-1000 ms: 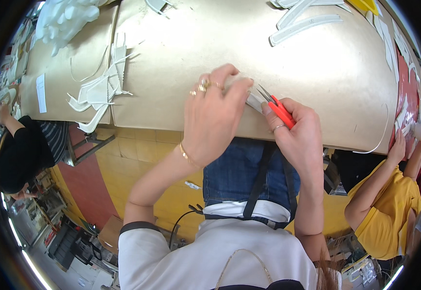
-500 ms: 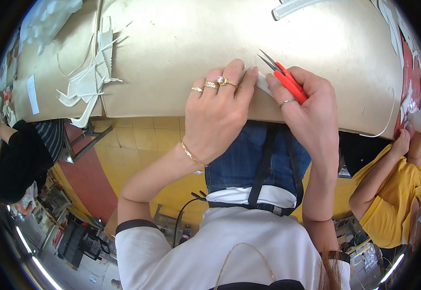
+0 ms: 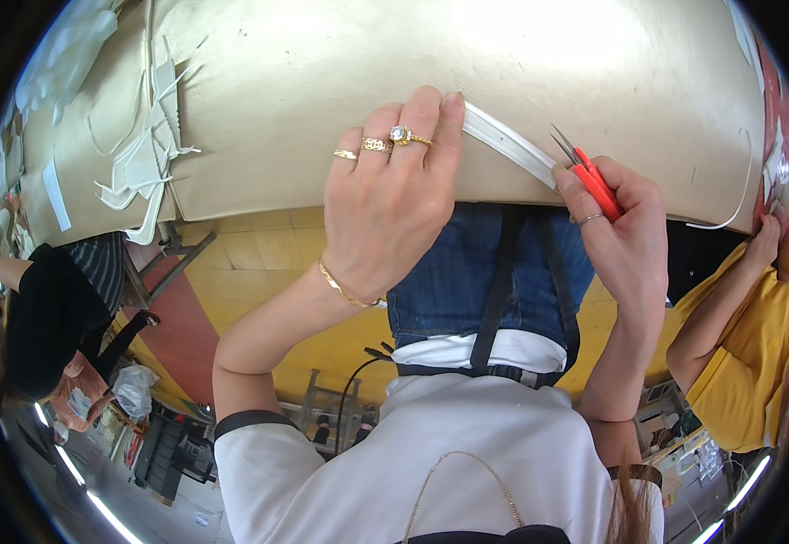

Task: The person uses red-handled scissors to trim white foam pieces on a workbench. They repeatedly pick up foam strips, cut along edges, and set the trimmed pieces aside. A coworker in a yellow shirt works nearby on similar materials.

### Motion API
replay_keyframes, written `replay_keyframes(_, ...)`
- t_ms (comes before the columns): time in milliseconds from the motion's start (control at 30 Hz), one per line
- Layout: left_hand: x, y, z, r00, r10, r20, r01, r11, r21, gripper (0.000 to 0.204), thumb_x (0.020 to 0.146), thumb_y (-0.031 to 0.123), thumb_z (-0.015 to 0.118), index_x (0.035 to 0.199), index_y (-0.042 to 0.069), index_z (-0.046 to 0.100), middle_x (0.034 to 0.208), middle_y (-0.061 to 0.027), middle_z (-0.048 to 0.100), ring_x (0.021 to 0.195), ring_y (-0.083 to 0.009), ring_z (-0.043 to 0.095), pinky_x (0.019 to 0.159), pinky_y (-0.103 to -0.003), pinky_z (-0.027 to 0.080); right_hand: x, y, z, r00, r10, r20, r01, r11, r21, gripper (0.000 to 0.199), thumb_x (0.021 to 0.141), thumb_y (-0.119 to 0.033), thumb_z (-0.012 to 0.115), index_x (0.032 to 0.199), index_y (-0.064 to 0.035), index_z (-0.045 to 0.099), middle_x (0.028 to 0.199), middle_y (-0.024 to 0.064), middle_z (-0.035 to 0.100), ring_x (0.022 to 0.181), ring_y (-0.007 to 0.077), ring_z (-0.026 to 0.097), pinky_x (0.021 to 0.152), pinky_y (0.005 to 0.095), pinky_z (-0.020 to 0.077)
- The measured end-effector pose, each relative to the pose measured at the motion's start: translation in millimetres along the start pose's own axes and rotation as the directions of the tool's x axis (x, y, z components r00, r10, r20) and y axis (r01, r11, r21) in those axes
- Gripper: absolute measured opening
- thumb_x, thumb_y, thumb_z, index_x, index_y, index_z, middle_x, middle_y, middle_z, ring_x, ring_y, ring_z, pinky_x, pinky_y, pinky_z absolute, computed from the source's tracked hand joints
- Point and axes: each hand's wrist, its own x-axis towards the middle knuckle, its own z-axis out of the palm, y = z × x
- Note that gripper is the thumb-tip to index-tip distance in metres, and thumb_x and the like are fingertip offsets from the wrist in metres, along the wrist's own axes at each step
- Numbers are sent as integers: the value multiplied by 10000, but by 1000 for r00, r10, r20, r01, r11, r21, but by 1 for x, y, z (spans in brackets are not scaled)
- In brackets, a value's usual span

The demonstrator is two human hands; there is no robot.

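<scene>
The left hand (image 3: 392, 195) and right hand (image 3: 628, 240) have moved apart, baring more white strip (image 3: 509, 143), pinched either side by their fingers (image 3: 450, 118) above the worktop (image 3: 304, 100), red snips (image 3: 599, 191) gripped in the right.

This seems to be a workshop. On the table (image 3: 322, 82) lie white pieces (image 3: 148, 168); left of it is one co-worker (image 3: 45, 313), right of it another (image 3: 740, 349).

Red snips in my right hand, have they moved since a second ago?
Yes. The red snips have moved to the right, closer to the thin white cord lying on the right of the table.
</scene>
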Motion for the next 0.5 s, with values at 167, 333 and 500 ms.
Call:
replay_keyframes(167,-3,5,-6,995,-50,92,44,997,60,387,801,114,720,1186,107,694,1185,-24,614,982,-227,596,877,-374,424,-1,1,-1,1000,-11,14,11,999,-30,274,860,-184,684,712,20,577,537,60,364,526,139,332,518,314,332)
replay_keyframes(333,-7,12,-7,993,-55,106,48,996,70,415,850,80,654,1264,87,649,1414,-42,536,1213,-229,551,1020,-392,363,0,0,-1,1000,-15,15,16,999,-48,268,845,-206,675,721,17,593,535,85,394,514,171,364,526,330,357)
replay_keyframes(500,-14,20,-6,956,16,293,51,974,-222,581,902,0,544,1471,69,450,1539,-118,415,1417,-291,406,1182,-462,221,0,-2,-2,999,-37,4,37,997,-65,273,846,-227,664,729,14,608,539,106,429,509,203,404,538,342,385)
